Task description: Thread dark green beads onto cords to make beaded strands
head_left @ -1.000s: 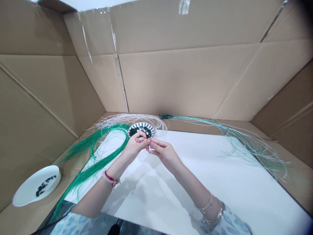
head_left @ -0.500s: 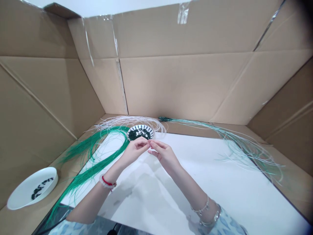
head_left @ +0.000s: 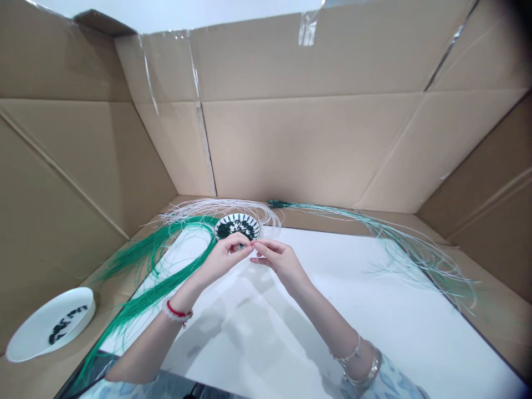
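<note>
Left hand (head_left: 224,256) and right hand (head_left: 280,260) raised over white desk (head_left: 266,316), fingertips (head_left: 254,244) meeting; anything pinched between them too small to tell. Just behind, small patterned dish (head_left: 238,219) holds dark and white beads, loose white strands (head_left: 216,208) curving around its far side. Green strands (head_left: 166,288) sweep left; green-and-white strands (head_left: 374,227) fan right. Far left, shallow white bowl (head_left: 29,343) with dark beads sits on cardboard lining (head_left: 307,149). Red cord bracelet (head_left: 177,312) on left arm; silver bangles (head_left: 359,363) on right.

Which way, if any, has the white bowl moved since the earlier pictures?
No. Against the patterned dish, the white bowl holds its place on the cardboard ledge; only the view shifted.
</note>
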{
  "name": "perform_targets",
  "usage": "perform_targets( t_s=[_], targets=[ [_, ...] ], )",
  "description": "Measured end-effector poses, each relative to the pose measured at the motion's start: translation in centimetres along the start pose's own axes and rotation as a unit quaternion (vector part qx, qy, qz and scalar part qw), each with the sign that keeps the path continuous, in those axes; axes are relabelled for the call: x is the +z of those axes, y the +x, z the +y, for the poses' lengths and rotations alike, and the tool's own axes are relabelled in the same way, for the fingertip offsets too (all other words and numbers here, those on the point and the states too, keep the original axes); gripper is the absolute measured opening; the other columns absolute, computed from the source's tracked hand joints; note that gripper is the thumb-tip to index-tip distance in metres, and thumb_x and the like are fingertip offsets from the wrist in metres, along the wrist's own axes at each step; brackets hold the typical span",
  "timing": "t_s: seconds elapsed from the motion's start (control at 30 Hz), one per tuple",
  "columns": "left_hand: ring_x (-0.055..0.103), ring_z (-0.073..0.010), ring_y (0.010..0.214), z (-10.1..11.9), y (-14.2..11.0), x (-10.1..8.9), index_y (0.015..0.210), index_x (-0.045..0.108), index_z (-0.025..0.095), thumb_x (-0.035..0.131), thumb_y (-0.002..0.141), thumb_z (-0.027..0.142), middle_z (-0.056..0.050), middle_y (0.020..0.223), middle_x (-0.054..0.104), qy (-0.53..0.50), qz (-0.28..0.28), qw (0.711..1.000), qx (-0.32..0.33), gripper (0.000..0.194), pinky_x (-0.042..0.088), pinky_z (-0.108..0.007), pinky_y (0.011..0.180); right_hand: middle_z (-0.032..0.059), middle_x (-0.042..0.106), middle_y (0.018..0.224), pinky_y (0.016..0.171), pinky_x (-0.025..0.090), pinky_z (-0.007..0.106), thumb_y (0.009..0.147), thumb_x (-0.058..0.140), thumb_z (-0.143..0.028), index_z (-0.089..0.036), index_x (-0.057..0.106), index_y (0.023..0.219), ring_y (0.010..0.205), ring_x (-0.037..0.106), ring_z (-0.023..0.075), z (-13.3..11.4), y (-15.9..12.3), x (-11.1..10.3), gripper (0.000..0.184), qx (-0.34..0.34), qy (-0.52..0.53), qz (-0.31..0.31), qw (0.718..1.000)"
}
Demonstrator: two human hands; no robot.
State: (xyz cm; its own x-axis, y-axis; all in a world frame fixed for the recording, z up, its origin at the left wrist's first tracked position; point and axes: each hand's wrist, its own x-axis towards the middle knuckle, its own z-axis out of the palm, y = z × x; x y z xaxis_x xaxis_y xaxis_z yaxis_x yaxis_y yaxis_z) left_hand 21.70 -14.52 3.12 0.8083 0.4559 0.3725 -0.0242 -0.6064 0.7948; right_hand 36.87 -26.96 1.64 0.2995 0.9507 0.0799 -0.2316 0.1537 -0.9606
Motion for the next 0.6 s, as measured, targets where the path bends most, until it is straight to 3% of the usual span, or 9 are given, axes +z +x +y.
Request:
perform_targets(
  t_s=[0.17, 0.27, 0.43, 0.5, 0.6],
  targets=[
    [0.066, -0.0217, 0.090, 1.6, 0.0, -0.1, 0.095, 0.071, 0.019, 0.069, 0.097, 0.034, -0.004, 0.097, 0.072, 0.031, 0.003, 0.999, 0.011, 0.015, 0.054, -0.039, 0.082, 0.0067, 0.074, 0.112, 0.088, 0.061, 0.043, 0.102, 0.069, -0.034, -0.014, 0.071, 0.110, 0.099, 0.073, 0.0224, -0.5, -0.3, 0.0, 0.022, -0.009, -0.048, -0.005, 0.999],
    [0.062, -0.0264, 0.101, 2.3, -0.2, 0.0, 0.097, 0.074, 0.024, 0.073, 0.092, 0.030, -0.006, 0.100, 0.071, 0.045, 0.013, 0.999, 0.019, 0.008, 0.048, -0.041, 0.093, 0.0056, 0.074, 0.107, 0.086, 0.061, 0.042, 0.102, 0.068, -0.037, -0.014, 0.071, 0.107, 0.095, 0.073, 0.0216, -0.7, -0.5, 0.1, 0.023, -0.027, -0.094, 0.003, 0.995],
    [0.055, -0.0306, 0.121, 2.3, -1.0, 1.3, 0.107, 0.076, 0.029, 0.075, 0.091, 0.032, -0.010, 0.124, 0.068, 0.065, -0.017, 0.997, 0.039, 0.017, 0.043, -0.044, 0.106, 0.0044, 0.069, 0.097, 0.097, 0.049, 0.046, 0.089, 0.079, -0.031, -0.020, 0.078, 0.088, 0.102, 0.062, 0.0250, -1.7, -1.9, 0.7, 0.011, -0.129, -0.204, 0.042, 0.969],
    [0.061, -0.0283, 0.115, 1.8, -1.4, 2.3, 0.102, 0.076, 0.026, 0.069, 0.097, 0.033, -0.009, 0.118, 0.072, 0.075, -0.048, 0.995, 0.046, 0.012, 0.047, -0.046, 0.104, 0.0056, 0.067, 0.093, 0.092, 0.049, 0.044, 0.086, 0.078, -0.028, -0.024, 0.082, 0.083, 0.098, 0.059, 0.0261, -2.3, -2.9, 1.3, 0.006, -0.169, -0.232, 0.039, 0.957],
    [0.070, -0.0246, 0.102, 0.2, -1.8, 3.7, 0.105, 0.072, 0.018, 0.064, 0.102, 0.033, -0.006, 0.109, 0.074, 0.105, -0.074, 0.991, 0.037, 0.017, 0.054, -0.049, 0.096, 0.0061, 0.070, 0.088, 0.077, 0.052, 0.038, 0.093, 0.068, -0.025, -0.025, 0.079, 0.082, 0.085, 0.062, 0.0233, -3.6, -4.8, 2.3, 0.015, -0.202, -0.249, 0.016, 0.947]
  ],
)
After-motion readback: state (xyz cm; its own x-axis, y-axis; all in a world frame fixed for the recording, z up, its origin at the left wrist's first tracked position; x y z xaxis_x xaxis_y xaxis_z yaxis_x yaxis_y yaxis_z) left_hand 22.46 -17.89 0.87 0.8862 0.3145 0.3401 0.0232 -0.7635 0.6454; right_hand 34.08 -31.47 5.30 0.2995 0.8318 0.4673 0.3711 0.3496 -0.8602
